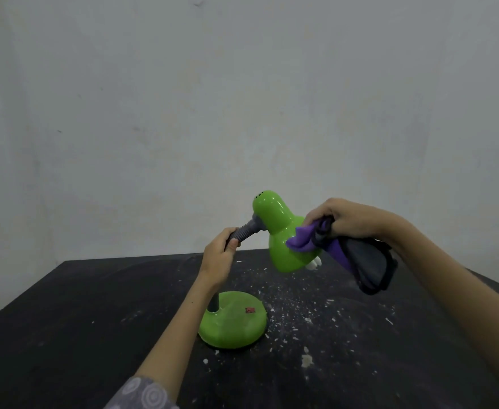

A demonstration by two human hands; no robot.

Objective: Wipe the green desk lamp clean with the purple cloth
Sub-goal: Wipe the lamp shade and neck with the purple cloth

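Observation:
A green desk lamp (275,222) stands on a black table, its round base (232,320) near the middle and its shade tilted down to the right. My left hand (220,255) grips the grey flexible neck (244,231) just behind the shade. My right hand (342,221) clutches a purple cloth (304,240) with a dark grey side and presses it against the right flank of the shade. The rest of the cloth hangs below my right wrist. A white bulb tip (314,264) peeks out under the shade.
The black table (65,320) is strewn with white flakes and dust (307,317) to the right of the lamp base. A pale plain wall (242,98) rises right behind the table's far edge.

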